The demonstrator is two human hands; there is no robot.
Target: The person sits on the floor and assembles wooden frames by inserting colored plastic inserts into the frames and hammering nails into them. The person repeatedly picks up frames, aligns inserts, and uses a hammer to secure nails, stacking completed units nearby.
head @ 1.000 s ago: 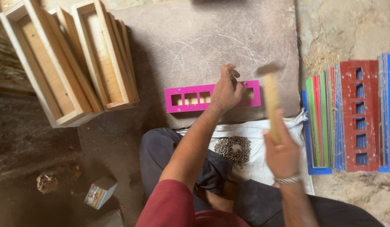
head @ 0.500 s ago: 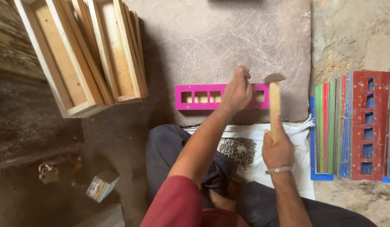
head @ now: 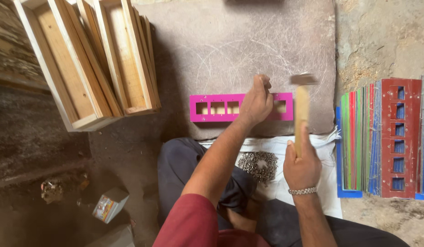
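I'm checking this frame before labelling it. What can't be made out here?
Head view:
- Whatever the left hand pinches: too small, hidden by its fingers.
- Pink panel: middle covered by that hand.
- Hammer head: motion-blurred; right hand hides the handle end.
- Wooden boxes: cut off by the top edge.

Bare stone slab lies open above the pink slotted panel, plenty of room there. Left side is walled off by the leaning wooden boxes. Right, the stack of coloured panels blocks the floor. Near the knees, a nail pile sits on the white cloth.
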